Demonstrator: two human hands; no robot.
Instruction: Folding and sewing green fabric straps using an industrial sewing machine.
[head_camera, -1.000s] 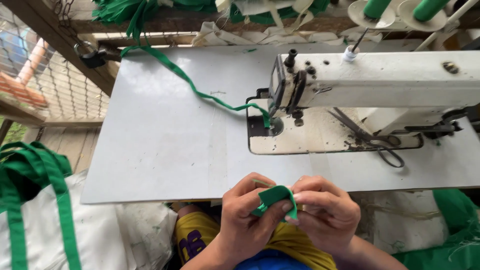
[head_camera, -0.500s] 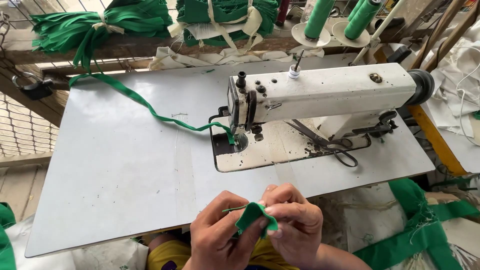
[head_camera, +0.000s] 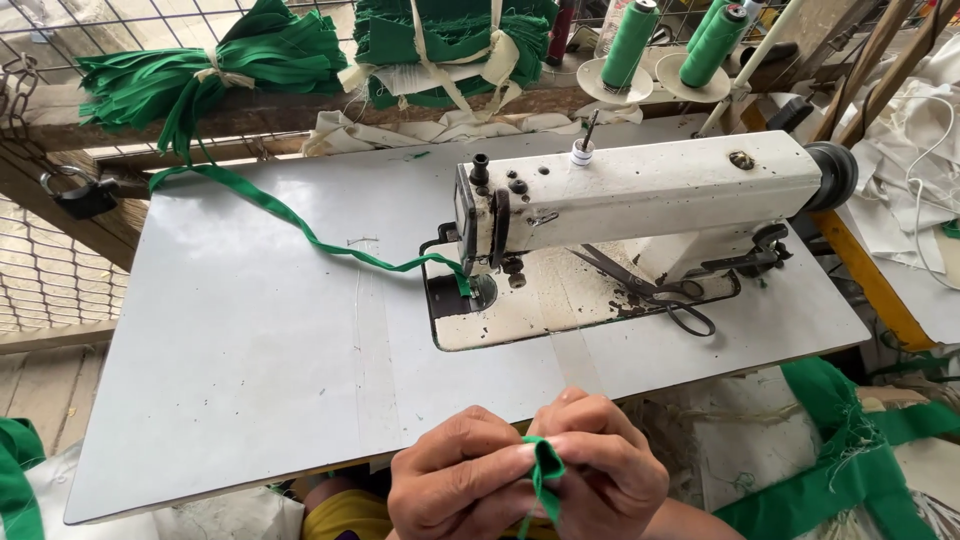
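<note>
Both hands meet at the bottom edge of the view, just in front of the near rim of the grey tabletop (head_camera: 250, 380). The left hand (head_camera: 460, 480) and the right hand (head_camera: 605, 475) are pressed fingertip to fingertip, together pinching a small folded piece of green strap (head_camera: 545, 468) that stands upright between them; its lower end drops out of sight behind the fingers, so how long it is cannot be told. On the tabletop, well apart from the hands, sits a worn white sewing machine (head_camera: 650, 190), its needle end toward the left. A long green strap (head_camera: 300, 228) runs from under the needle area across the tabletop to the far left corner, where it climbs to a tied bundle of green straps (head_camera: 215, 70) resting on a wooden rail. A second tied bundle of green fabric (head_camera: 450, 40) lies further right on the same rail. Black scissors (head_camera: 660, 295) lie on the machine's bed plate. Two green thread cones (head_camera: 630, 40) stand behind the machine. More green fabric (head_camera: 850, 470) hangs below the tabletop at the right.
</note>
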